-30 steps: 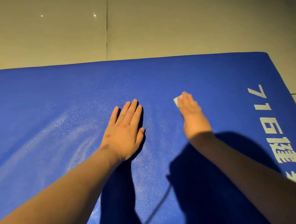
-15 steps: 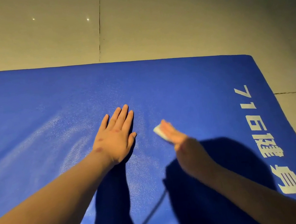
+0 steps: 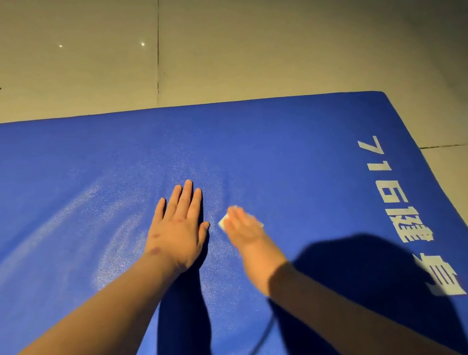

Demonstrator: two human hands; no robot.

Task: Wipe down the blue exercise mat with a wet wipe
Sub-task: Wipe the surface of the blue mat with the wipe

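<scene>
The blue exercise mat (image 3: 298,149) covers most of the head view, with white lettering along its right edge. My left hand (image 3: 181,230) lies flat on it, palm down and fingers straight. Just to its right, my right hand (image 3: 245,232) presses a small white wet wipe (image 3: 224,221) against the mat with straight fingers. Only the wipe's edges show from under the fingers. Pale damp streaks mark the mat to the left of my left hand.
A beige tiled floor (image 3: 236,40) lies beyond the mat's far edge and past its right edge. The far right corner of the mat (image 3: 378,93) is in view. Dark shadows of my arms and body fall across the near part of the mat.
My right hand has slid the wipe left and toward me, close beside the left hand. The left hand has stayed flat on the mat.
</scene>
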